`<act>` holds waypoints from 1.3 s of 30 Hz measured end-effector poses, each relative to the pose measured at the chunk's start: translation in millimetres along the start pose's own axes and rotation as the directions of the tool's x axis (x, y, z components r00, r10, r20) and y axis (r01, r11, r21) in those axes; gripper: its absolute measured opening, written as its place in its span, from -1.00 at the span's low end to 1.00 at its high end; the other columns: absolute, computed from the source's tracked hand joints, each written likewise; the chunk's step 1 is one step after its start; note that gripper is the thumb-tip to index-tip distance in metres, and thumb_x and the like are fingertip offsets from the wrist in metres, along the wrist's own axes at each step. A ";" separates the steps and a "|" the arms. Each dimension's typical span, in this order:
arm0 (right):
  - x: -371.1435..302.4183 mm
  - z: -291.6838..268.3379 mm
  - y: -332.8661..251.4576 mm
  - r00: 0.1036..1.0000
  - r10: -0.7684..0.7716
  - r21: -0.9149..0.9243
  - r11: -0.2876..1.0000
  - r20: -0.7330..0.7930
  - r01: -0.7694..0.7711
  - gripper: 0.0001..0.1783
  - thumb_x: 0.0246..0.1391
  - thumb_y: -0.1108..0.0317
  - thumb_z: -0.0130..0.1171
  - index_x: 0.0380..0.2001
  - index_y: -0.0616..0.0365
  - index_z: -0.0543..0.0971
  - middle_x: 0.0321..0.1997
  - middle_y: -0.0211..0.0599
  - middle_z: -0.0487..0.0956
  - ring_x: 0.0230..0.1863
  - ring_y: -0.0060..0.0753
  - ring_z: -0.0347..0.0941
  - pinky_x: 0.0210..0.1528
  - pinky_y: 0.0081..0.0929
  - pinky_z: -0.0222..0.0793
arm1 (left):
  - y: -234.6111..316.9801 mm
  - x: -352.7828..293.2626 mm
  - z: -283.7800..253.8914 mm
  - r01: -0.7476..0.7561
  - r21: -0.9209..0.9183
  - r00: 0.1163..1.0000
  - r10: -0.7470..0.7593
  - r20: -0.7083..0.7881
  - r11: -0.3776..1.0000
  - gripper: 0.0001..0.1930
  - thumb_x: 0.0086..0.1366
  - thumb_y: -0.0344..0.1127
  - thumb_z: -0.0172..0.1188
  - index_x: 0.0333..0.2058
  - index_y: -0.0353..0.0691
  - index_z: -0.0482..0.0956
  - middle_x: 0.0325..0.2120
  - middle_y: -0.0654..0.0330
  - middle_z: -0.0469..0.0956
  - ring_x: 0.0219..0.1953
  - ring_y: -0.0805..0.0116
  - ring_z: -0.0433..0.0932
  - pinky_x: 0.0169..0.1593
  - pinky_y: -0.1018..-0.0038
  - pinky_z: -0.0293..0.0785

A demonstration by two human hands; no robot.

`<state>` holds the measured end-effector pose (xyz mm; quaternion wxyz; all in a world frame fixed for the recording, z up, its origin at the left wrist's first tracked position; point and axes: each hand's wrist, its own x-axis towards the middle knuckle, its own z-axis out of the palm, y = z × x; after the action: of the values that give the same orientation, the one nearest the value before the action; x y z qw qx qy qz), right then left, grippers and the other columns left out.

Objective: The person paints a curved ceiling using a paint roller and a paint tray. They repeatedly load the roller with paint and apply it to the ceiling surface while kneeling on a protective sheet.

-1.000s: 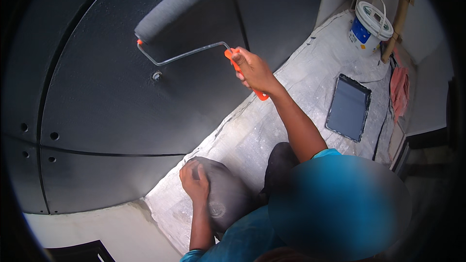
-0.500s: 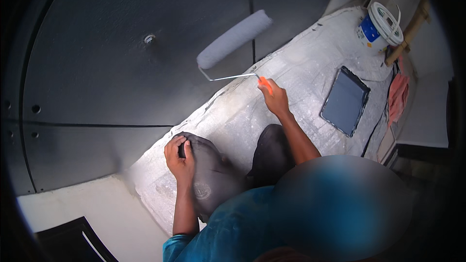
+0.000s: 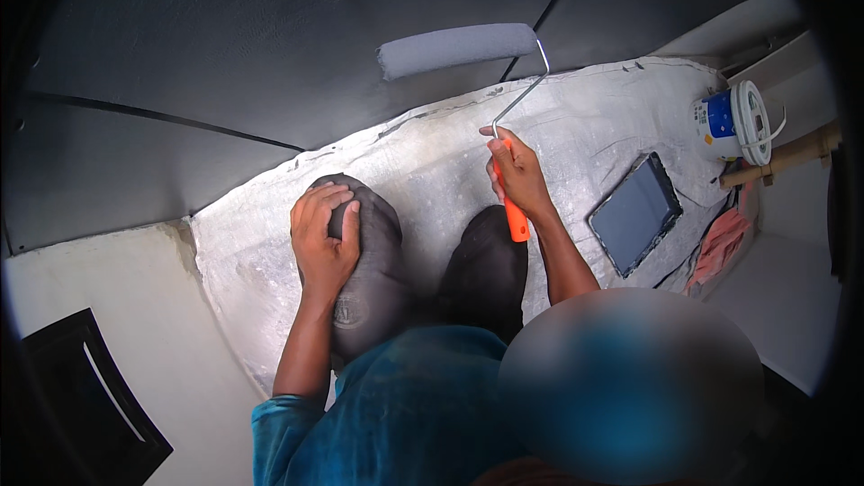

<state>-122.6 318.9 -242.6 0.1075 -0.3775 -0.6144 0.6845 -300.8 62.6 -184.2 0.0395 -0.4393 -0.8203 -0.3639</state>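
Note:
In my right hand (image 3: 521, 178) is a paint roller (image 3: 457, 49), its orange handle gripped and its metal frame rising from my fist. The grey, paint-coated sleeve lies nearly level in front of the dark grey wall (image 3: 225, 45); whether it touches the wall I cannot tell. My left hand (image 3: 324, 238) rests on my left knee, fingers spread over the dark trousers, holding nothing. To the right of my right arm, a flat paint tray (image 3: 635, 212) with grey paint in it lies on the white sheet (image 3: 423, 148).
Beyond the tray, a white and blue lidded bucket (image 3: 733, 123) stands near a wooden pole (image 3: 792, 157). A crumpled pink cloth (image 3: 720, 247) lies by the sheet's right edge. Dark seams run across the wall. A black framed panel (image 3: 94, 396) is at lower left.
My right hand has turned the roller, so its sleeve has swung from a slant to nearly level and the frame now bends at the sleeve's right end. My left hand stays on the knee.

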 end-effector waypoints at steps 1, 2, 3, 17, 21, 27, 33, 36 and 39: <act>7.2 5.2 0.0 1.000 0.003 -0.012 1.000 -0.007 -0.003 -0.45 0.54 -0.05 -0.05 0.31 0.13 0.45 -0.58 -0.51 0.37 -0.73 -0.70 0.26 -0.66 -0.61 0.24 | -1.1 0.4 0.4 0.000 -0.004 1.000 0.000 -0.010 1.000 -0.84 0.26 -0.48 0.37 -0.19 -0.26 0.67 -0.14 0.10 0.70 0.05 0.05 0.63 0.25 0.17 0.42; 12.7 8.9 1.0 1.000 0.007 -0.023 1.000 -0.019 -0.008 -0.45 0.54 -0.06 -0.05 0.31 0.13 0.46 -0.58 -0.50 0.37 -0.73 -0.70 0.26 -0.67 -0.60 0.24 | -2.3 1.4 0.3 -0.003 -0.010 1.000 0.002 -0.017 1.000 -0.84 0.26 -0.48 0.37 -0.18 -0.26 0.67 -0.14 0.10 0.70 0.05 0.05 0.63 0.25 0.17 0.42; 18.8 10.1 6.1 1.000 -0.007 -0.025 1.000 -0.019 0.006 -0.44 0.54 -0.07 -0.06 0.31 0.12 0.46 -0.58 -0.50 0.38 -0.73 -0.70 0.26 -0.67 -0.61 0.24 | -3.1 2.5 0.6 -0.006 -0.017 1.000 0.006 -0.022 1.000 -0.84 0.25 -0.48 0.37 -0.18 -0.26 0.67 -0.14 0.10 0.70 0.05 0.05 0.63 0.26 0.17 0.42; 19.0 33.1 -45.0 0.955 -0.289 -0.065 0.956 -0.071 0.284 -0.41 0.57 0.02 -0.09 0.40 0.21 0.40 -0.59 -0.52 0.36 -0.69 -0.74 0.25 -0.64 -0.65 0.20 | -3.6 2.4 -3.4 0.018 -0.005 0.999 -0.018 0.029 1.000 -0.83 0.25 -0.50 0.37 -0.17 -0.25 0.67 -0.10 0.11 0.69 0.07 0.03 0.61 0.28 0.14 0.40; 22.7 34.2 -26.2 0.972 -0.227 -0.035 0.974 -0.065 0.226 -0.41 0.56 0.01 -0.06 0.39 0.23 0.40 -0.60 -0.54 0.36 -0.69 -0.75 0.25 -0.64 -0.64 0.18 | -7.0 1.4 -1.7 0.037 -0.011 0.999 -0.037 0.030 0.999 -0.83 0.25 -0.50 0.37 -0.17 -0.24 0.67 -0.10 0.11 0.69 0.08 0.03 0.61 0.28 0.14 0.40; 26.8 40.6 -69.8 0.899 -0.433 -0.097 0.899 -0.068 0.426 -0.38 0.56 -0.02 -0.08 0.39 0.25 0.40 -0.61 -0.53 0.37 -0.69 -0.76 0.25 -0.63 -0.67 0.16 | -8.9 2.2 -3.0 0.020 0.005 0.999 -0.020 0.027 1.000 -0.82 0.25 -0.50 0.37 -0.16 -0.24 0.68 -0.11 0.11 0.69 0.08 0.03 0.61 0.27 0.15 0.41; 25.2 43.8 -38.5 0.938 -0.335 -0.082 0.941 -0.087 0.329 -0.38 0.56 -0.04 -0.08 0.39 0.22 0.41 -0.60 -0.53 0.38 -0.69 -0.75 0.25 -0.62 -0.67 0.18 | -7.4 2.9 -2.7 0.019 -0.009 0.999 -0.019 0.029 1.000 -0.82 0.25 -0.49 0.37 -0.17 -0.25 0.68 -0.11 0.10 0.70 0.08 0.02 0.61 0.27 0.14 0.41; 28.7 48.8 -55.9 0.904 -0.423 -0.066 0.906 -0.069 0.419 -0.39 0.56 -0.03 -0.08 0.39 0.22 0.40 -0.60 -0.52 0.39 -0.69 -0.75 0.26 -0.62 -0.66 0.20 | -8.1 1.3 -2.6 0.011 -0.008 1.000 -0.011 0.025 1.000 -0.83 0.25 -0.48 0.37 -0.17 -0.25 0.68 -0.11 0.10 0.70 0.07 0.03 0.61 0.28 0.14 0.41; 23.6 51.0 -73.5 0.924 -0.371 -0.068 0.928 -0.095 0.365 -0.50 0.49 0.17 -0.02 0.34 0.17 0.49 -0.59 -0.47 0.43 -0.52 -0.68 0.37 -0.35 -0.55 0.34 | -8.1 2.1 -2.6 0.017 0.001 1.000 -0.017 0.025 1.000 -0.84 0.25 -0.48 0.37 -0.18 -0.25 0.68 -0.11 0.10 0.70 0.07 0.03 0.61 0.28 0.15 0.41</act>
<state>-195.3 310.8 -185.9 0.2571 -0.2938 -0.6844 0.6157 -308.8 59.6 -186.1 0.0261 -0.4369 -0.8247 -0.3583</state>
